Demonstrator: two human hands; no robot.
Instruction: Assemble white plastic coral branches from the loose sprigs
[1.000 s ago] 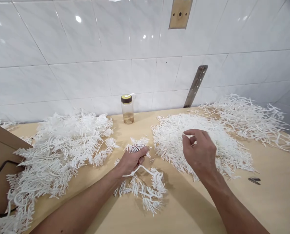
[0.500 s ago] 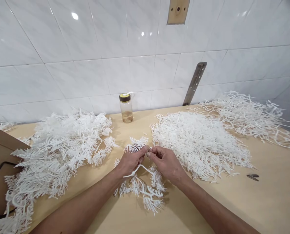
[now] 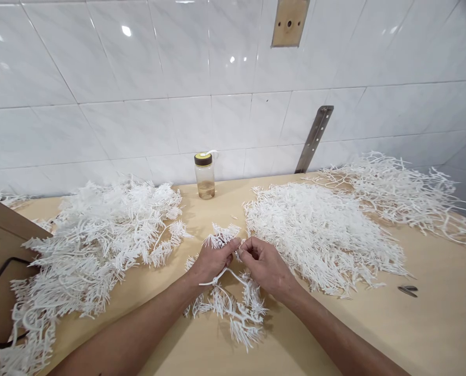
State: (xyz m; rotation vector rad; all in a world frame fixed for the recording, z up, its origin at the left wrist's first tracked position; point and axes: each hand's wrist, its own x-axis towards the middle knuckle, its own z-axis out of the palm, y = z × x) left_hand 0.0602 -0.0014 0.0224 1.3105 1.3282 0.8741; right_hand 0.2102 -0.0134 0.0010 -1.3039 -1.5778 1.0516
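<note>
Near the middle of the table, my left hand point(image 3: 216, 259) is closed on a white branched plastic piece point(image 3: 233, 308). Its feathery tufts stick out above the fingers and hang below the hands. My right hand point(image 3: 264, 263) pinches at the same piece, its fingertips almost touching the left thumb. The small part between the fingertips is mostly hidden. To the right of my right hand lies a broad pile of short white sprigs point(image 3: 319, 235).
A heap of tufted white branches point(image 3: 111, 235) covers the left. Bare white stems point(image 3: 401, 188) lie at the back right. A lidded bottle point(image 3: 205, 177) stands near the tiled wall, a metal bracket point(image 3: 314, 138) leans there, small snips point(image 3: 407, 290) lie right, and a brown box point(image 3: 6, 250) stands left.
The view has tilted up slightly, so everything sits a little lower. My right fingertips have shifted slightly at the piece; both hands stay together on it.
</note>
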